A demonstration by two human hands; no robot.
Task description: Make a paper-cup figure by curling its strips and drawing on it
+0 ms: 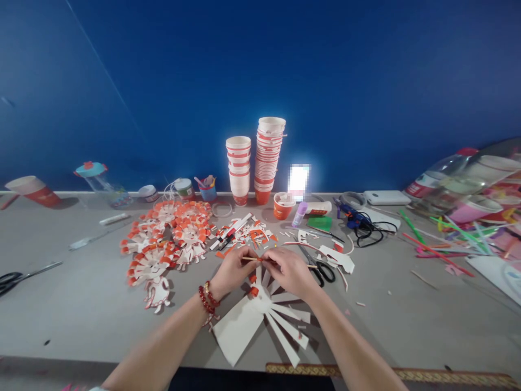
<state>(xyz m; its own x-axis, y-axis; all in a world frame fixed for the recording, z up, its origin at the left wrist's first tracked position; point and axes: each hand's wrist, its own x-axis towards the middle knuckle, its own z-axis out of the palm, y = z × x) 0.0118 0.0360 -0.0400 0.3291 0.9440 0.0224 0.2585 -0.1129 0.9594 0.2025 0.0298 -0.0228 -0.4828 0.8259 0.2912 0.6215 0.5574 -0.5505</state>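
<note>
My left hand [237, 270], with a red bead bracelet on its wrist, pinches a thin wooden stick [249, 259]. The fingers of my right hand [290, 270] are closed round the same stick, whose other end sticks out past them. An orange-tipped strip of a cut-open paper cup [262, 304] meets the stick between my fingertips; how far it is wound is partly hidden. White strips fan out from the cup's round base, two with curled orange ends, and a broad uncut white piece points towards me. Black-handled scissors [324, 273] lie beside my right hand.
Finished orange-and-white paper figures [163, 255] lie heaped at left. Paper scraps [254, 233] cover the middle. Behind stand two tall cup stacks [239, 174], a small scrap-filled cup [283, 207] and a purple glue stick [299, 215]. A blue glue gun [354, 217] and bottles [439, 176] are at right.
</note>
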